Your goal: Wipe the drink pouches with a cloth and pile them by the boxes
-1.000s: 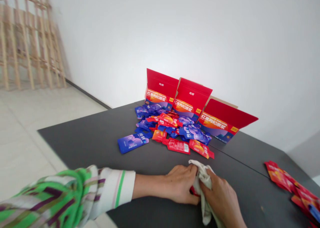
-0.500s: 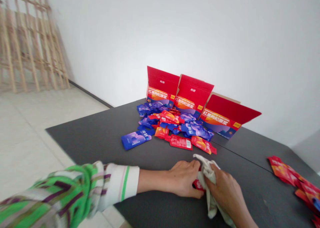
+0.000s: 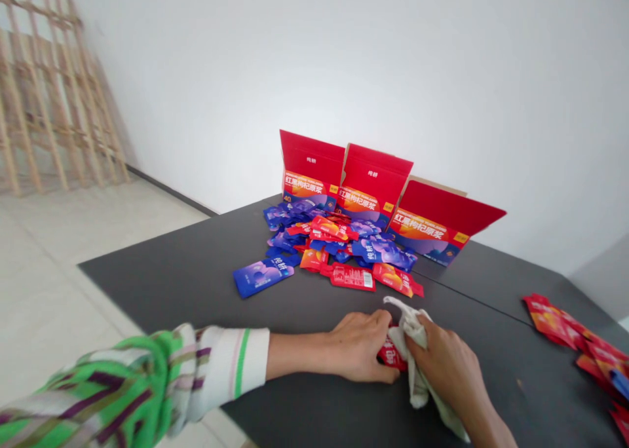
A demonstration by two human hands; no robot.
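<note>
Low over the dark table, my left hand (image 3: 362,348) has its thumb and fingers closed on a red pouch (image 3: 390,355), which is partly hidden. From the right, my right hand (image 3: 449,366) grips a crumpled whitish cloth (image 3: 415,330) and presses it against the pouch's right side. Beyond my hands lies a heap of blue and red pouches, with one red pouch (image 3: 352,277) showing its barcode. Left of the heap, a single blue pouch (image 3: 263,276) lies flat.
Three red cartons with raised lids stand behind the heap: a left carton (image 3: 310,179), a middle carton (image 3: 368,189) and a right carton (image 3: 432,222). More red pouches (image 3: 555,321) lie at the table's right side. A wooden rack (image 3: 54,94) leans on the white wall.
The cloth and my right hand have shifted slightly right against the pouch, so more of its red face shows between my hands. The whole view has moved a little.
</note>
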